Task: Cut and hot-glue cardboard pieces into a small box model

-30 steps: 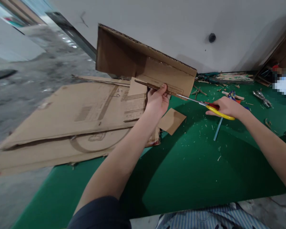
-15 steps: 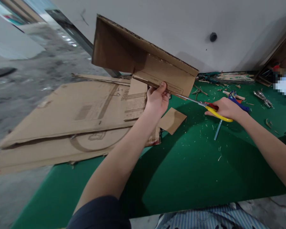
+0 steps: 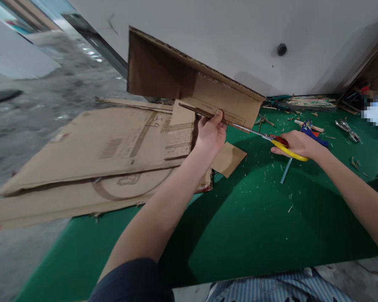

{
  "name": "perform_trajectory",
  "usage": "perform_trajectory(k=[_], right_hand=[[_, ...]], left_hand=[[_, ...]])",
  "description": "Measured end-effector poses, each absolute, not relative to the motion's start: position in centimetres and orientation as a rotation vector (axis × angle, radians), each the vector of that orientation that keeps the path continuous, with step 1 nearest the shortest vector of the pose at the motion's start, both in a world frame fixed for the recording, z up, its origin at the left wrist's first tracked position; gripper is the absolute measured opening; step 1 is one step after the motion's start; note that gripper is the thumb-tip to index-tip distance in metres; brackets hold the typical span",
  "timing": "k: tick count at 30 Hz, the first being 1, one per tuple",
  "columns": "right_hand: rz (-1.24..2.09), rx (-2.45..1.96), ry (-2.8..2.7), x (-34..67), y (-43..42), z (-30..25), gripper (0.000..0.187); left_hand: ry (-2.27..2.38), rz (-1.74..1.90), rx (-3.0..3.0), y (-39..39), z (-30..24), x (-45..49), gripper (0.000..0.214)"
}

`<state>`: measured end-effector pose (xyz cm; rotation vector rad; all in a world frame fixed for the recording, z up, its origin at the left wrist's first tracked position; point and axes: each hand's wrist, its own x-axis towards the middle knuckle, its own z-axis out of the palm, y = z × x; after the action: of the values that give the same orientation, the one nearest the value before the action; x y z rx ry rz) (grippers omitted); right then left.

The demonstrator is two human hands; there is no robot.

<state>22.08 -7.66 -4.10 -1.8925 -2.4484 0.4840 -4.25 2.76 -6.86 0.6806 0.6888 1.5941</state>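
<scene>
My left hand (image 3: 211,131) pinches the lower edge of a folded piece of cardboard (image 3: 239,105), thumb on its inner face. The cardboard is raised above the table and tilted, its longer flap reaching up to the left. My right hand (image 3: 297,144) is closed on the handles of scissors (image 3: 288,151) with yellow and red grips. Their blades point left and meet the cardboard's lower edge at its right end, close to my left fingers. Below lies a small square of cardboard (image 3: 229,158), partly behind my left wrist.
Large flattened cardboard boxes (image 3: 113,142) lie on the left of the green table (image 3: 239,235) and overhang its edge. Scraps, a clear stick (image 3: 286,171), a blue-handled tool (image 3: 316,137) and a metal tool (image 3: 348,130) lie to the right. A white wall (image 3: 227,29) stands behind.
The cardboard has shifted slightly right and its upper left end has dipped. My left hand has moved a little to the right with it; the scissors are almost where they were.
</scene>
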Motion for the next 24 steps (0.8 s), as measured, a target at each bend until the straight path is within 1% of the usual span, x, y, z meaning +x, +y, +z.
perform_trajectory(k=[9, 18, 21, 24], right_hand=[[0.302, -1.985, -2.48, 21.5, -7.6, -4.1, 0.074], [0.354, -1.972, -2.445, 21.3, -7.3, -4.8, 0.074], [0.371, -1.973, -2.414, 21.4, -7.3, -4.7, 0.073], [0.405, -1.963, -2.422, 21.5, -7.4, -4.6, 0.073]], left_hand=[[0.702, 1.601, 0.653, 2.3, -6.6, -3.9, 0.026], [0.782, 1.518, 0.713, 2.5, -5.6, -5.1, 0.023], [0.784, 1.564, 0.714, 2.7, -5.1, -5.5, 0.021], [0.793, 1.599, 0.684, 2.8, -5.1, -5.4, 0.024]])
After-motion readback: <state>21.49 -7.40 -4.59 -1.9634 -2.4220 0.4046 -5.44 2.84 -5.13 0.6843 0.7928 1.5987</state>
